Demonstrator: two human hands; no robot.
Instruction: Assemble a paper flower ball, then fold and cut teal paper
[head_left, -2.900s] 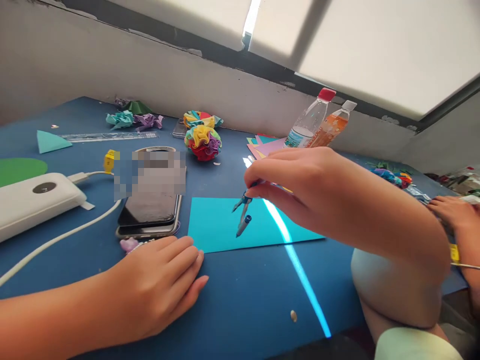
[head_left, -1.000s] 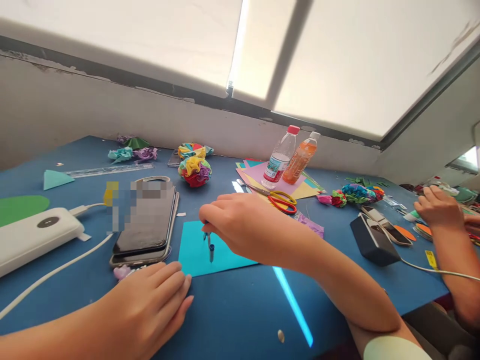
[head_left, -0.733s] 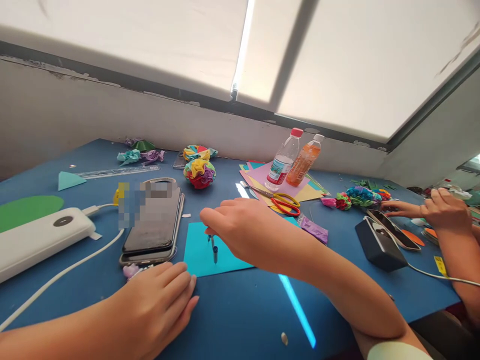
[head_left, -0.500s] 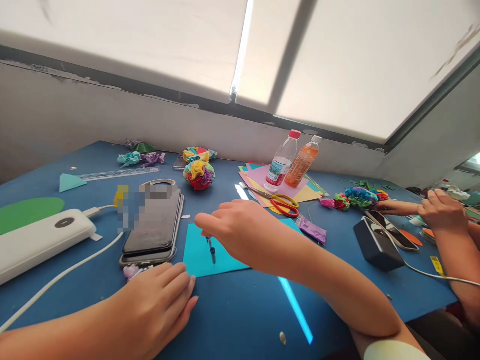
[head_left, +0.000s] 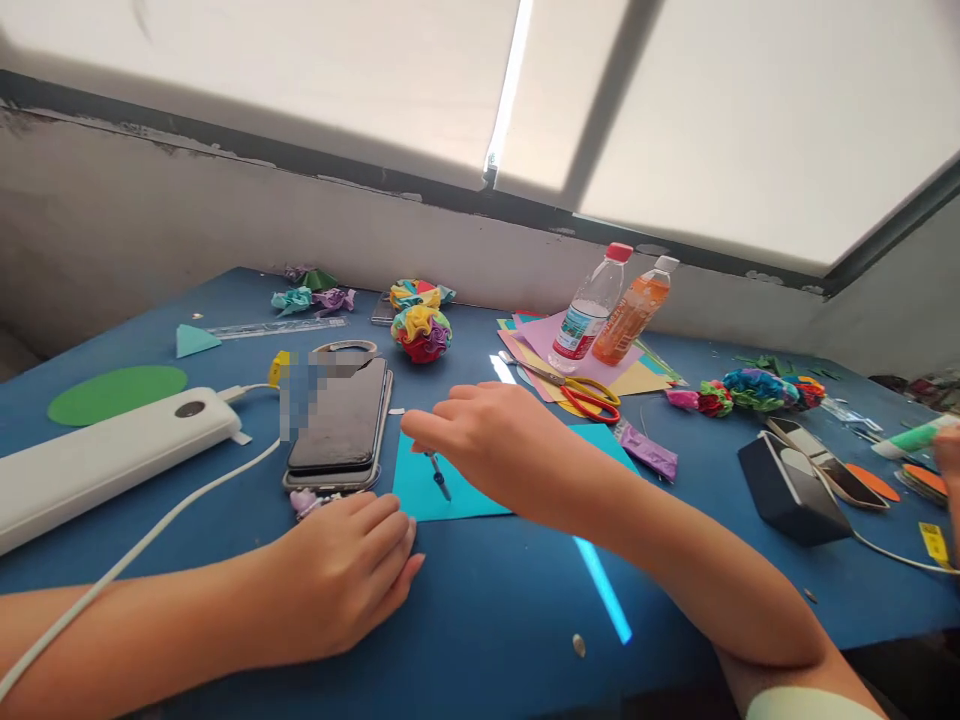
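My right hand [head_left: 487, 440] pinches the top of a small drawing compass [head_left: 438, 476], whose legs stand tilted on a cyan paper sheet [head_left: 442, 490] lying on the blue table [head_left: 480, 600]. My left hand [head_left: 345, 570] rests flat on the table with fingers together, its fingertips at the sheet's near left corner. Much of the sheet's right part is hidden by my right forearm.
A stack of phones [head_left: 341, 425] lies left of the sheet, a white power bank [head_left: 105, 460] with its cable further left. Paper flower balls [head_left: 421, 330], two bottles [head_left: 592, 310], red-handled scissors [head_left: 592, 395] and coloured sheets lie behind. A black box [head_left: 784, 490] and another person's hand [head_left: 951, 470] are at right.
My right hand has carried the compass from the sheet's middle to its left part, and the compass now leans. The camera view has shifted. My left hand stays put.
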